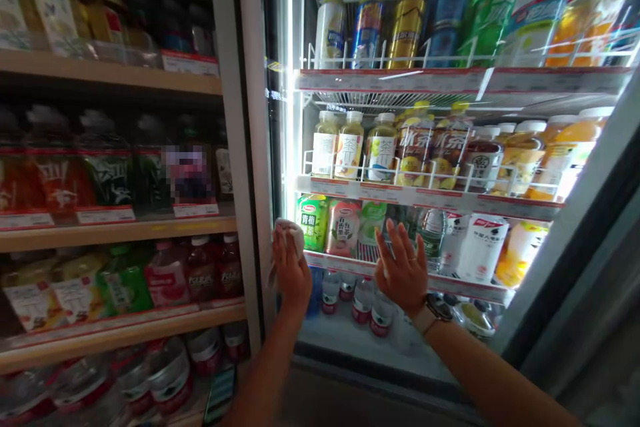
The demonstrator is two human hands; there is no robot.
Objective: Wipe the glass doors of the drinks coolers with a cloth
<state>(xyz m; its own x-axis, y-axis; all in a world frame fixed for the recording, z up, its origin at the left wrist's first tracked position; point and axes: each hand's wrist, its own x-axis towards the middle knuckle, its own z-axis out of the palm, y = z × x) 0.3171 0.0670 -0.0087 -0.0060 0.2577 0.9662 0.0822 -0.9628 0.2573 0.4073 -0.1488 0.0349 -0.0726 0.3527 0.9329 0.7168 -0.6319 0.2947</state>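
Bare forearms (480, 363), right hand (404, 270) wide-fingered near clear plastic bottle (434, 230), left hand (293, 275) closed around crumpled pale cloth (295, 233).

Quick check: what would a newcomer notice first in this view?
The brightly lit cooler, its shelves packed with colourful drinks, fills the right side. Low in front, the left hand presses a pale cloth near its left edge; the right hand is spread open.

Left hand (291, 275) pressing white cloth (291, 235) near lit drinks fridge (320, 341).
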